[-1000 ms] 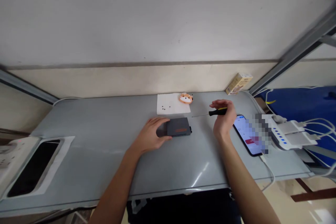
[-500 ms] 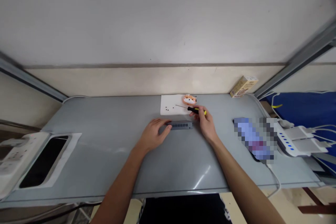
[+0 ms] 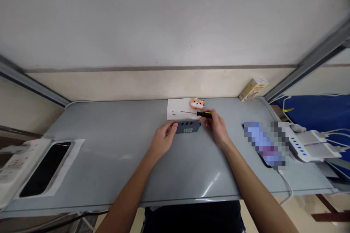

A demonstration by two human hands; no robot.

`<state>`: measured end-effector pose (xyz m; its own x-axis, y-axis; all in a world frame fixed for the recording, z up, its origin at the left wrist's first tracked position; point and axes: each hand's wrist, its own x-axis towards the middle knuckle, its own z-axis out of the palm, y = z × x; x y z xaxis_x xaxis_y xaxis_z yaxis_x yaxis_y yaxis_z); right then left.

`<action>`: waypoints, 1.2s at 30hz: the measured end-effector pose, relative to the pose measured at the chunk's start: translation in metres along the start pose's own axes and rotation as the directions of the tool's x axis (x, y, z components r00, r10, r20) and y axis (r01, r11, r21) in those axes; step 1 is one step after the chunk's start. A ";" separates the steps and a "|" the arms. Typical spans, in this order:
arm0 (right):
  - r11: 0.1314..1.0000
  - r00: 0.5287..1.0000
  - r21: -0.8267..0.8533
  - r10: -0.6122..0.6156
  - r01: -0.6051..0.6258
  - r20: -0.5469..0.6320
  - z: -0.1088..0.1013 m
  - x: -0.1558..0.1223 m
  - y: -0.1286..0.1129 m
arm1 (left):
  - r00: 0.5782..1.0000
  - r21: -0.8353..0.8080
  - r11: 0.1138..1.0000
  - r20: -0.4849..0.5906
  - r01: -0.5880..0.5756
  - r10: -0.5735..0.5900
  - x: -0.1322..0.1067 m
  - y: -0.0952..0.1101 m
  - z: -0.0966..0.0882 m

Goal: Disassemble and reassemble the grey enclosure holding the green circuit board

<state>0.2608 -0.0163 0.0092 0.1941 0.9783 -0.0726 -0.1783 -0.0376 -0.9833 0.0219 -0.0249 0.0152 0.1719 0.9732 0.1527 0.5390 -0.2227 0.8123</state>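
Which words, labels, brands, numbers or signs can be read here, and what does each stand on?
None can be read.
Dark box: pale label, too small.
Printed carton by the wall: too small and blurred.
Phone on the right: blocked out by pixelation.

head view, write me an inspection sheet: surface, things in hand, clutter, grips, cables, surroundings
Surface: grey table, glossy
Things in hand: dark box, vent slots and label showing; screwdriver, tip over white sheet, contact unclear; small dark pieces on sheet
Clutter: orange animal-faced item, carton, left phone, right phone, power strips
Grips: left hand on box's left end; right hand around screwdriver handle
Cables: white cable at right phone; others at right power strip
Surroundings: pale wall behind; blue surface at right
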 end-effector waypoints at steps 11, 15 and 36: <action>0.985 0.995 0.164 0.032 -0.048 0.097 -0.001 -0.008 -0.014 | 0.958 0.038 0.965 -0.113 -0.260 0.263 -0.007 0.003 0.002; 0.994 0.995 0.097 0.044 -0.052 0.089 -0.001 -0.008 -0.013 | 0.923 0.118 0.931 -0.131 -0.347 0.361 -0.009 0.006 0.000; 0.996 0.996 0.010 -0.094 0.094 -0.007 0.001 -0.003 -0.006 | 0.866 0.331 0.831 -0.071 -0.447 0.495 -0.003 0.004 -0.006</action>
<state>0.2607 -0.0186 0.0158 0.2164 0.9761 0.0190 -0.1692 0.0566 -0.9839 0.0192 -0.0281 0.0216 0.3567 0.7370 0.5742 0.6439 -0.6392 0.4204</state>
